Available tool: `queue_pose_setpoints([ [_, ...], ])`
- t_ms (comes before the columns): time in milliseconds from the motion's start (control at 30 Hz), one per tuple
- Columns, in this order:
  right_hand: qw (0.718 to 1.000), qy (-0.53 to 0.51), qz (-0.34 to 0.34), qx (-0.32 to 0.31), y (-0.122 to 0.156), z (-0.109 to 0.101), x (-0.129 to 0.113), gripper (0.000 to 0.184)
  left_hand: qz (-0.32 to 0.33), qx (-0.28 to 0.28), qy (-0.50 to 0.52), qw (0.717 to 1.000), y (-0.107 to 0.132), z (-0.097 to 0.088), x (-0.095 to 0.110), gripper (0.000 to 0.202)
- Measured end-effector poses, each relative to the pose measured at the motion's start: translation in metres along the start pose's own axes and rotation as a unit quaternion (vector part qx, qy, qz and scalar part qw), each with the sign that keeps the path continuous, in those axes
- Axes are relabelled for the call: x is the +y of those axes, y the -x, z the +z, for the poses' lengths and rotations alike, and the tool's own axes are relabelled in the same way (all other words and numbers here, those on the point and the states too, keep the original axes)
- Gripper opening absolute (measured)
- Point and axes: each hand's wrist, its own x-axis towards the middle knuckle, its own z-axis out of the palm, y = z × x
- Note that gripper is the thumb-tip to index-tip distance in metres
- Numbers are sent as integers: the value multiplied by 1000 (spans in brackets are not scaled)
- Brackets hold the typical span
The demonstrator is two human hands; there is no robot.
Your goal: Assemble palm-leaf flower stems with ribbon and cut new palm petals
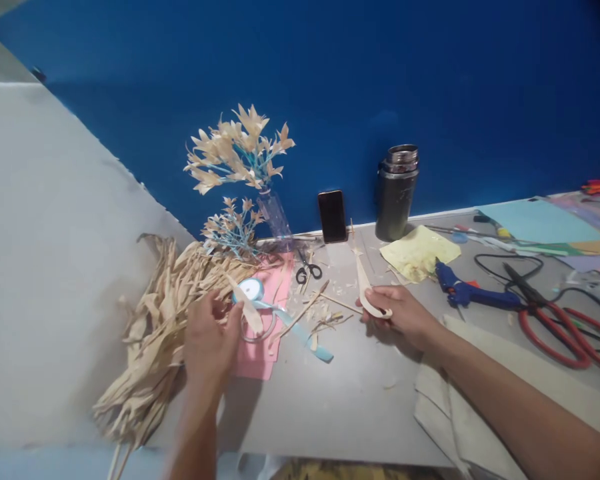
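My left hand (pixel 215 333) pinches a pale, pointed piece of dried husk (pixel 250 315) near its thumb, above a roll of light blue ribbon (pixel 251 289). My right hand (pixel 397 310) grips a longer husk strip (pixel 364 280), whose lower end curls round at the fingers and whose thin tip points up. A thin stick (pixel 343 305) reaches toward the right fingers; whether they hold it too I cannot tell. Between the hands lie husk scraps (pixel 325 317), and the ribbon's loose end (pixel 323 351) trails across the table. Pink paper (pixel 255 369) is under the roll.
Left stands a heap of dried husks (pixel 155 347). Behind are husk flowers (pixel 235 153) in a clear bottle (pixel 276 217), small scissors (pixel 308 272), a phone (pixel 333 217) and a dark flask (pixel 396 197). Rightward lie yellow paper (pixel 420 253), a blue glue gun (pixel 475 293) and red-handled scissors (pixel 555 337).
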Motion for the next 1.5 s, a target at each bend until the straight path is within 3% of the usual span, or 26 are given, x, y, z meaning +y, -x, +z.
queue_pose_setpoints([
  [33,1000,-20,0,-11,3,4,0,51,36,60,-69,995,12,12,2,33],
  [67,999,-39,-2,-22,6,9,1,51,35,53,-95,993,25,27,4,27],
  [133,997,-52,-22,-49,11,19,5,51,-50,-100,-37,993,50,62,7,24],
  [200,995,-19,-68,-69,15,26,7,51,-109,-251,56,960,69,96,6,29],
  [233,993,5,-91,-70,17,28,8,51,-113,-271,80,953,75,109,5,25],
  [333,990,67,-116,-46,18,28,6,51,-112,-230,116,960,81,131,-1,29],
  [433,991,78,-106,-13,16,23,3,39,-126,-196,86,969,76,133,-1,30],
  [500,992,55,-109,21,14,21,2,30,-105,-211,37,971,74,134,3,27],
  [700,986,10,-125,109,6,19,3,30,11,-281,-48,958,76,148,9,20],
  [767,984,0,-124,131,4,16,2,27,5,-296,-35,955,75,152,7,18],
  [933,981,15,-125,150,3,14,3,28,-119,-314,64,940,71,156,-2,19],
  [1000,980,16,-123,158,2,16,5,31,-139,-313,80,936,69,156,-3,25],
  [1233,978,5,-98,185,-5,24,10,27,-26,-297,16,955,76,163,-4,20],
  [1500,968,26,-82,235,-13,21,8,30,-3,-286,7,958,95,173,-13,25],
])
